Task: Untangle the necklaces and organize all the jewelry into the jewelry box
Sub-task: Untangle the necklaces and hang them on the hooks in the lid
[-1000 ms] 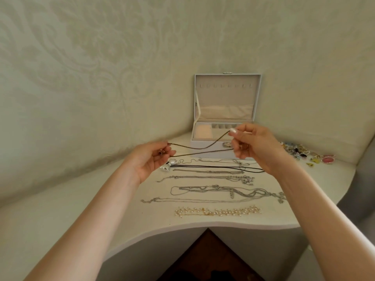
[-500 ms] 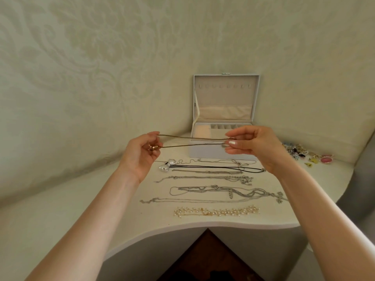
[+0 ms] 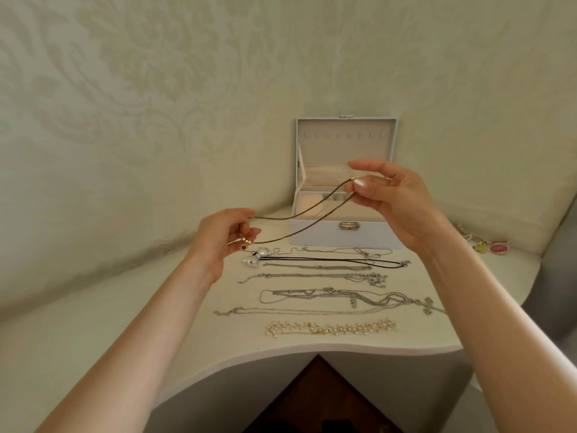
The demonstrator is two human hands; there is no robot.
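The white jewelry box (image 3: 343,237) stands open at the far edge. A thin bronze chain (image 3: 312,222) is held up before it in two slack strands. Nearer lie a black cord (image 3: 331,260), silver chains (image 3: 312,276) and a pearl necklace (image 3: 331,328), straightened in rows. Colourful small pieces (image 3: 498,247) sit far right.

1. You are in a home, in a private room rather than a shop or workshop: pale damask-patterned wallpaper (image 3: 150,89) covers the walls.
2. You face a white table (image 3: 78,332) fitted into the corner, its front edge curved like a dressing table's.
3. On it are an open jewelry box (image 3: 346,126) and necklaces (image 3: 331,328) laid in rows.
4. Below the edge you see dark wooden floor (image 3: 318,398).
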